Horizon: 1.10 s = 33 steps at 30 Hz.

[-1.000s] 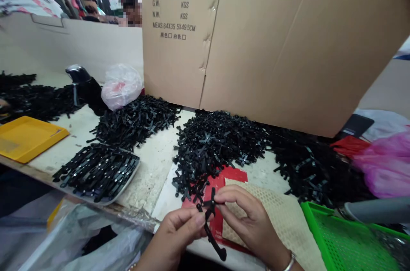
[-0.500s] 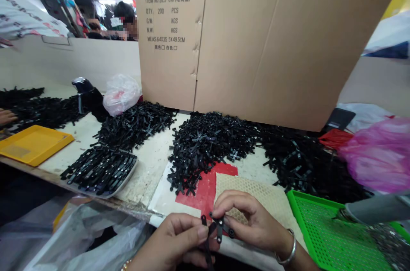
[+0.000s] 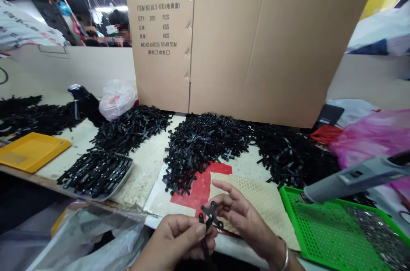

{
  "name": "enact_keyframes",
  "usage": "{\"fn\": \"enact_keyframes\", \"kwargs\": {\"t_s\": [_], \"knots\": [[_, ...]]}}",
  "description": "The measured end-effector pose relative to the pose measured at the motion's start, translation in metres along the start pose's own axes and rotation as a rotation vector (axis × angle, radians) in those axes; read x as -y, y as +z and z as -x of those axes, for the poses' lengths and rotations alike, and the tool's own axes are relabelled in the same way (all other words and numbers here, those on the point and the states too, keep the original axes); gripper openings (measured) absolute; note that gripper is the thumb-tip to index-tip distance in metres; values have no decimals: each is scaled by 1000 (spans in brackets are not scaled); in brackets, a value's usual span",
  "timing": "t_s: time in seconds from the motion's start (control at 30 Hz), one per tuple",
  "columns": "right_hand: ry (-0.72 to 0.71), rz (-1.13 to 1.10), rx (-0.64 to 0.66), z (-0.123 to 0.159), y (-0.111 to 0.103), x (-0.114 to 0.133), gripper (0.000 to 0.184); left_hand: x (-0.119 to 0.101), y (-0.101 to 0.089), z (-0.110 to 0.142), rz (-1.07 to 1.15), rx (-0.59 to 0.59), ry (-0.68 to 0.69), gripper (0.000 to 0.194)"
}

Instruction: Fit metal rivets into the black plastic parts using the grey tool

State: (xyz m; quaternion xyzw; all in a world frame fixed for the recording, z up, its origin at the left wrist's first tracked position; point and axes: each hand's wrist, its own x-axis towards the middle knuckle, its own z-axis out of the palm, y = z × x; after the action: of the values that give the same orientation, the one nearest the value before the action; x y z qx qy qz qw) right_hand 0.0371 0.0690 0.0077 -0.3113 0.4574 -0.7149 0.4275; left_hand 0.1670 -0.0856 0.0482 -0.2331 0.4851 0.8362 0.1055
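My left hand [image 3: 182,237] pinches small black parts between thumb and fingers: a cross-shaped bracket [image 3: 211,216] and a narrow black strip [image 3: 205,245] that points down. Close beside the bracket, my right hand [image 3: 245,217] has its fingers spread and apart. Whether one of its fingertips touches the bracket I cannot tell. Beyond the hands lies a large pile of similar black brackets [image 3: 205,134]. A beige honeycomb-textured mat [image 3: 253,187] is under and behind my right hand, partly over a red patch [image 3: 197,185] on the table.
On the right, a grey handheld power tool [image 3: 346,181] lies across a green basket [image 3: 290,209] with small metal pieces [image 3: 381,232]. A cardboard box [image 3: 256,49] stands behind the piles. A tray of black strips [image 3: 96,175] and a yellow tray [image 3: 32,151] are left.
My right hand has let go of the cross-shaped bracket and spread its fingers. The bracket has turned and now sits in my left hand with the strip. The view has shifted slightly.
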Motion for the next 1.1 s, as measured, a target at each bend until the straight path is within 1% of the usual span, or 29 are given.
{"fn": "enact_keyframes", "kwargs": {"t_s": [0.03, 0.07, 0.1, 0.17, 0.23, 0.27, 0.33, 0.4, 0.5, 0.6, 0.7, 0.83, 0.93, 1.1], "knots": [[15, -87, -10, 3, 4, -8, 66, 0, 0, -1, -16, -15, 18, 45], [27, -148, -22, 5, 9, -16, 69, 0, 0, -2, -37, -25, 38, 45], [35, -188, -43, 7, 14, -23, 68, 0, 0, -3, -64, -28, 56, 45], [33, -237, -119, 8, 24, -33, 56, 0, 0, -4, -129, -31, 92, 42], [9, -277, -224, 7, 31, -39, 40, -1, 1, -4, -185, -35, 117, 40], [2, -289, -263, 6, 34, -40, 35, -1, 1, -5, -207, -39, 126, 40], [4, -286, -312, 2, 36, -39, 33, -1, 1, -5, -240, -40, 139, 40], [24, -253, -339, 0, 36, -37, 37, -1, 1, -5, -247, -36, 144, 41], [61, -208, -370, -4, 33, -30, 45, -1, 0, -4, -205, -49, 131, 41], [106, -157, -411, -8, 26, -17, 49, -1, -1, -2, -135, -83, 88, 41], [124, -49, -395, -12, 19, -2, 51, -2, -3, 0, -94, -52, 28, 43], [162, 82, -292, -17, 17, 10, 50, -2, -3, 0, -69, 19, -9, 42], [191, 102, -235, -19, 19, 14, 49, -2, -2, -1, -44, 32, -20, 40], [175, 83, -204, -21, 20, 15, 42, -4, -2, 0, -55, 28, -23, 40]]}}
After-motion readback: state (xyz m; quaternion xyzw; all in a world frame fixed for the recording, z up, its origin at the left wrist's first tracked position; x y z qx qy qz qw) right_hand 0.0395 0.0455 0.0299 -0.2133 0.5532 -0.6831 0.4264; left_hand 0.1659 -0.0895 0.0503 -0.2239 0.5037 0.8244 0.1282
